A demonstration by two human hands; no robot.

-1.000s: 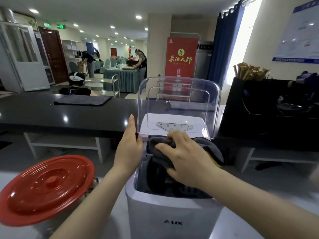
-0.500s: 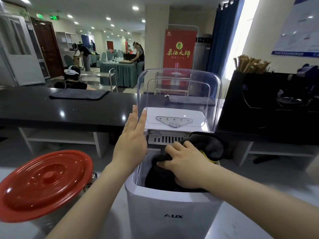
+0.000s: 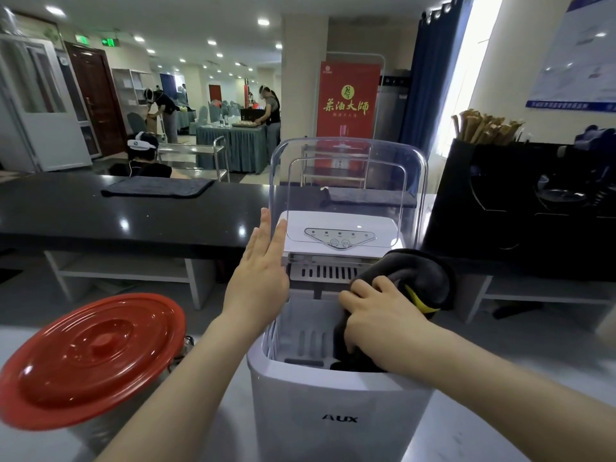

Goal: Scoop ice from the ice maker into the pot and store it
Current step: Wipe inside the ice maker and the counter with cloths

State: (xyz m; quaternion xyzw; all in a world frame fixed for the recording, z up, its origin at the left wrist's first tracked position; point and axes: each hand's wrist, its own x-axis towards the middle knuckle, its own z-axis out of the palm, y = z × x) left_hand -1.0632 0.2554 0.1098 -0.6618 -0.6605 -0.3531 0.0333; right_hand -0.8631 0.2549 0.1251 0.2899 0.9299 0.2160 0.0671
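A white ice maker [image 3: 340,415] stands in front of me with its clear lid [image 3: 348,181] raised upright. My left hand [image 3: 258,278] lies flat with straight fingers against the machine's left side by the lid's edge. My right hand [image 3: 376,315] presses a dark grey cloth [image 3: 416,278] against the right inner wall of the ice compartment; a yellow tag shows on the cloth. The compartment's pale ribbed basket [image 3: 306,335] is bare on the left. To the left sits a steel pot [image 3: 100,438] under a red lid [image 3: 90,358].
A long black counter [image 3: 100,215] with a dark mat [image 3: 156,188] runs behind. Black holders with wooden sticks [image 3: 483,128] stand at the right. Several people work at tables far back.
My right hand has swept the cloth from the compartment's middle over to its right side, baring the left of the basket. My left hand straightened and rose slightly along the machine's side.
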